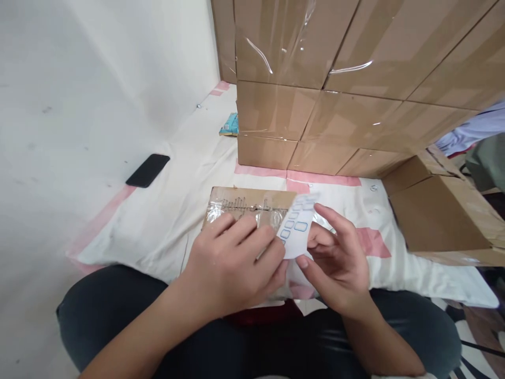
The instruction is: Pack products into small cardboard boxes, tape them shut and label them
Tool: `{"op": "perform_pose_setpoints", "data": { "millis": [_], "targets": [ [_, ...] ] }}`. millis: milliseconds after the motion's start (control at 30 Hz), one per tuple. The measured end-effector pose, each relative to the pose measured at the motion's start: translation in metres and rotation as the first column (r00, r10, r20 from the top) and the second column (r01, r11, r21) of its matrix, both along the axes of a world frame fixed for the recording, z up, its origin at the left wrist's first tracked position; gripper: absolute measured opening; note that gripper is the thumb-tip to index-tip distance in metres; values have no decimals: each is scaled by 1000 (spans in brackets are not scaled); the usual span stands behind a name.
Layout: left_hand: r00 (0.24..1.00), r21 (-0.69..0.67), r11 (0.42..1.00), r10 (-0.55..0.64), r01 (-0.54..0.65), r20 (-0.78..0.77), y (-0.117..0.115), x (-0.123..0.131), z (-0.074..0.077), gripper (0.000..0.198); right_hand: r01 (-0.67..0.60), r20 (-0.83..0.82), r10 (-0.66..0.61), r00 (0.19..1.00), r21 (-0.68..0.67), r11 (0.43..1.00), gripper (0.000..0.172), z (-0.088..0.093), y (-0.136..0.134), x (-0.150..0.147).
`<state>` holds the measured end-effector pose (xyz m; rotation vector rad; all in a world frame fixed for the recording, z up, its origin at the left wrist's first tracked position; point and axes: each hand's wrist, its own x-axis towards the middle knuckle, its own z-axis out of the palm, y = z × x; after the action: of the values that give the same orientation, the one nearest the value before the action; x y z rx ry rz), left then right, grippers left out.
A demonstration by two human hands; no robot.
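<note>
A white printed sheet (pixel 296 231) with blue-outlined rounded shapes is tilted up between my hands. My left hand (pixel 240 258) has its fingers curled and pinches the sheet's left edge. At the right edge, my right hand (pixel 339 252) touches the sheet with thumb and fingers, its thumb at the lower corner and its forefinger near the top. Behind the hands a flat brown cardboard piece (pixel 254 200), covered in clear tape and with dark handwriting, lies on the bedding; its lower part is hidden by my left hand.
Taped cardboard boxes (pixel 276 110) stand stacked behind, with an open box (pixel 442 216) at the right. A black phone (pixel 148 170) lies on the bedding (pixel 189 158) at the left, beside the white wall. A blue packet (pixel 230 125) sits against the stack.
</note>
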<state>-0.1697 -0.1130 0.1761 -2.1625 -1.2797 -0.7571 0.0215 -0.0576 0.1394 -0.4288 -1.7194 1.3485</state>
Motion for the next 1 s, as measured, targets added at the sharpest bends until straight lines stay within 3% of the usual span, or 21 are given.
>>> {"op": "perform_pose_setpoints", "data": {
  "millis": [233, 367, 500, 633, 733, 833, 1000],
  "targets": [
    [999, -19, 999, -32, 31, -36, -10, -5, 2, 18, 4, 43, -6, 999, 57, 998, 64, -1, -8, -6],
    [1000, -51, 999, -10, 10, -10, -8, -15, -5, 23, 48, 73, -54, 996, 75, 996, 63, -4, -9, -7],
    [994, -60, 998, 37, -31, 99, 1, -25, -18, 21, 171, 49, -178, 983, 122, 978, 62, 1, 4, 3],
    [953, -141, 985, -55, 101, 297, 5, -23, -27, 19, 283, 11, -287, 958, 136, 949, 64, 7, 14, 13],
    [936, -125, 981, -101, 151, 338, 4, -14, -29, 31, 221, 55, -232, 971, 157, 963, 67, 3, 11, 11],
    [961, -164, 976, -97, 143, 260, 3, -8, -31, 20, 126, 109, -150, 983, 198, 972, 67, -6, 5, 4],
    [977, -193, 976, -58, 98, 204, 6, -9, -38, 23, 141, 152, -171, 973, 189, 972, 64, -15, 6, 1]
  ]
}}
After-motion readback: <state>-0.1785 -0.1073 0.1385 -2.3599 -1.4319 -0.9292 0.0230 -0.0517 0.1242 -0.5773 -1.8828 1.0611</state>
